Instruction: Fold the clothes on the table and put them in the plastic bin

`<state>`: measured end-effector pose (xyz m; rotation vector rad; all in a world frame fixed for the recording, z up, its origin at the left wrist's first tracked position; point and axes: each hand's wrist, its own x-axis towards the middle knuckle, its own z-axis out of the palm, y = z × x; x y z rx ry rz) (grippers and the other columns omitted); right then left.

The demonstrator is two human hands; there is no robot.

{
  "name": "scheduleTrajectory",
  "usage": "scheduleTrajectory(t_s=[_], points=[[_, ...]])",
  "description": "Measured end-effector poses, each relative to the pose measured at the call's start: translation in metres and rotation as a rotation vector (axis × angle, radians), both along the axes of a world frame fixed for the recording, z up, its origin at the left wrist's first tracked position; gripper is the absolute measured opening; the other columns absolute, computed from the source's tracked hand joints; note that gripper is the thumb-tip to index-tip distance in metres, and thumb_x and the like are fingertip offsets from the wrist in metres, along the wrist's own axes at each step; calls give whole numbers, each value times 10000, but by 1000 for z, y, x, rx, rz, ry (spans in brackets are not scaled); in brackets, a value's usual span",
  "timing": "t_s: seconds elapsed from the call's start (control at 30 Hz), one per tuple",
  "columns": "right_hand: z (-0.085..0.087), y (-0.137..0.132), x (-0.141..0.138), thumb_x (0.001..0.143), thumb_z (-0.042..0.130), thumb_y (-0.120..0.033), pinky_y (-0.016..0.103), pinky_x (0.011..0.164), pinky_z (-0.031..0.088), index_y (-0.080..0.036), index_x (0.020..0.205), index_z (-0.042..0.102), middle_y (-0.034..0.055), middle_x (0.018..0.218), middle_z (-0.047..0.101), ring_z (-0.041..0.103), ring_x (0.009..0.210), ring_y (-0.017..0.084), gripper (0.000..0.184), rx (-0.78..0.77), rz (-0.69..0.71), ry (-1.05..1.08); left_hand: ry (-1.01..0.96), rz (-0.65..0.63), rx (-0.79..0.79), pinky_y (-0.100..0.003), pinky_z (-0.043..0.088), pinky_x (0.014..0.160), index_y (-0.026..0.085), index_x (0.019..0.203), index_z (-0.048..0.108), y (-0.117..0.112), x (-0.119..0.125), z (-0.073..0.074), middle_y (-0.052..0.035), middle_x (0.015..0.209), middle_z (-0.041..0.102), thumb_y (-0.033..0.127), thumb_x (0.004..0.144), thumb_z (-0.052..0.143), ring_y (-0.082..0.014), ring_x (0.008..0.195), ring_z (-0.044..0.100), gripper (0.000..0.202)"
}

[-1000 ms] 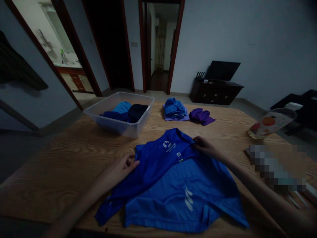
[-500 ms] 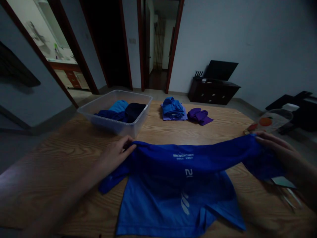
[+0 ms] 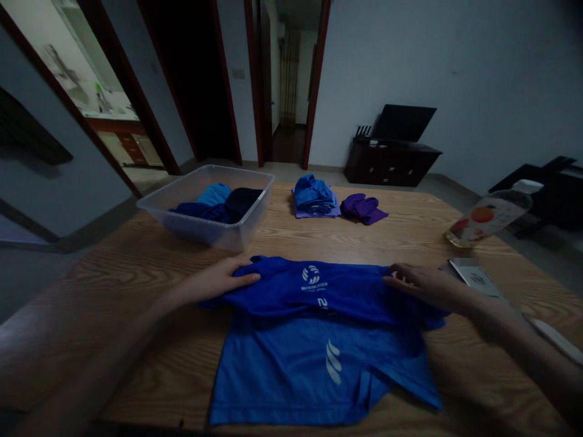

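Observation:
A blue sports shirt (image 3: 291, 288) with a round white emblem and part of a number lies spread before me. Lighter blue cloth (image 3: 282, 370) with a white leaf-like mark shows below it; whether this is the same garment I cannot tell. My left hand (image 3: 234, 276) grips the shirt's upper left edge, thumb on top. My right hand (image 3: 412, 282) has its fingers closed on the upper right edge, near a sleeve that hangs past the hand.
Beyond the shirt on the wooden table (image 3: 282, 243) stand a clear plastic bin (image 3: 248, 227) with clothes, folded blue clothes (image 3: 314, 197) and a bunched purple cloth (image 3: 363, 209). A bottle (image 3: 494, 215) and a flat silvery item (image 3: 478, 279) are at the right.
My right hand has moved left and inward with the shirt's edge. The upper part of the shirt has come down flatter, and its emblem now shows whole. My left hand keeps its grip.

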<state>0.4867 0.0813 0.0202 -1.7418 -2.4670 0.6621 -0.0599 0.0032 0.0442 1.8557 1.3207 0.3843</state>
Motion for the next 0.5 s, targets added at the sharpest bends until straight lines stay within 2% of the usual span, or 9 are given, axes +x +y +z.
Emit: scheduleTrajectory(t_s=[0.1,0.17,0.27,0.33,0.43,0.5], points=[[-4,11,-34,919,631,-777,455,839,560,-270,1025,744,124,1003,753,709,882,325,530,63,116,46,42,-50,14,-344,547,1029,282,1287,791,-3,12,7,-45,1302,799,652,1010,606,-292,1150,748,498],[-4,21,-48,925,642,-744,483,904,562,-240,1103,743,148,1099,723,693,951,334,544,95,179,75,42,-96,75,-351,538,1060,291,1273,801,-4,20,20,-43,1317,798,606,1046,563,-291,1187,741,455],[2,32,-62,941,643,-710,497,1006,548,-235,1164,759,147,1218,691,674,1072,336,538,76,280,120,20,-101,202,-379,498,1147,295,1288,796,-2,31,52,-34,1345,791,542,1069,541,-295,1249,721,417],[10,34,-74,982,609,-683,456,1048,544,-261,1147,770,113,1239,708,675,1132,312,481,29,354,155,2,-85,241,-390,512,1139,293,1298,792,3,37,77,-32,1310,802,540,1054,574,-298,1225,724,410],[23,30,-100,1028,555,-627,411,1017,570,-285,1124,768,73,1208,758,699,1120,280,414,-103,408,280,-82,-83,228,-381,592,999,283,1258,804,10,50,111,-36,1192,823,571,1016,633,-294,1096,747,413],[31,25,-117,986,616,-596,413,999,590,-294,1082,772,57,1161,786,713,1103,281,353,-158,362,431,-163,-75,233,-375,621,902,271,1217,813,12,61,129,-39,1127,823,597,993,657,-293,1029,753,426]])
